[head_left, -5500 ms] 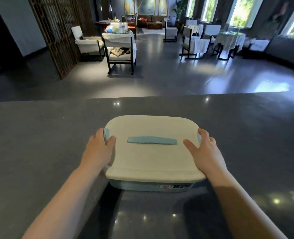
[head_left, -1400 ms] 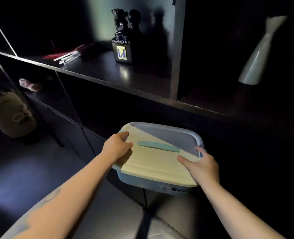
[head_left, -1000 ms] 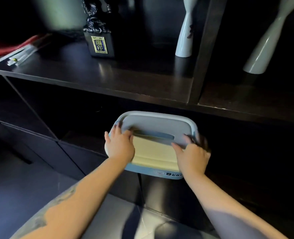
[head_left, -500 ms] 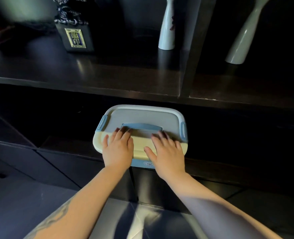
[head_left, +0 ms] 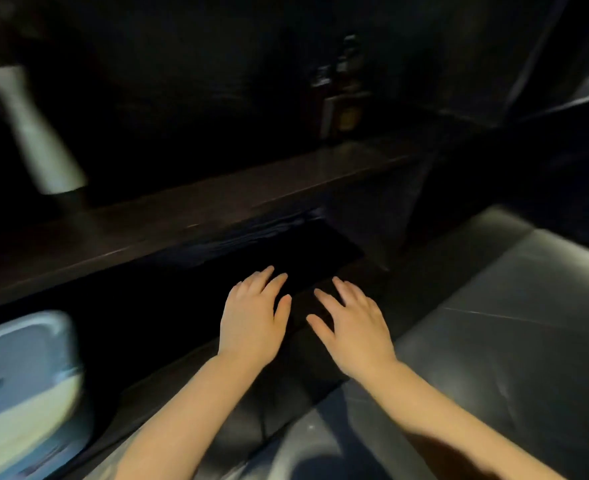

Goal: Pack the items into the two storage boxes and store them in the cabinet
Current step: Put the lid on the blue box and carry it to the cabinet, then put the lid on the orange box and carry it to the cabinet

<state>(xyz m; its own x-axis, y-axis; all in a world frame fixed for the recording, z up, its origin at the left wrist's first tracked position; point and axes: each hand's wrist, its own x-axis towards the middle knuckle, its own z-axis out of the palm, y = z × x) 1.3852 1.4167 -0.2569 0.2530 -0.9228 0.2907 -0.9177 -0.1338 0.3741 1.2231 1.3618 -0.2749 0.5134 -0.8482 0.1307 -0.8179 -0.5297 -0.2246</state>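
1. The head camera looks down at a dark cabinet (head_left: 217, 209). The picture is a bit blurry.
2. The left hand (head_left: 251, 317) is flat, with its fingers spread out. It holds nothing.
3. The right hand (head_left: 352, 327) is flat too, with its fingers spread wide. It holds nothing.
4. The two hands are side by side, near each other but not touching. They reach out in front of the dark space under a long shelf (head_left: 168, 220).
5. The storage box (head_left: 19, 375) sits at the far left, in the low dark space under that shelf. It is well apart from both hands. Its lid looks pale blue at the back and cream at the front. Part of it is cut off by the edge of the picture.
6. A white vase (head_left: 37, 133) stands on the shelf, up above the box.
7. Some dark bottles (head_left: 341, 95) stand farther back on the shelf, to the right.
8. The shiny grey floor (head_left: 494, 323) is on the right side.
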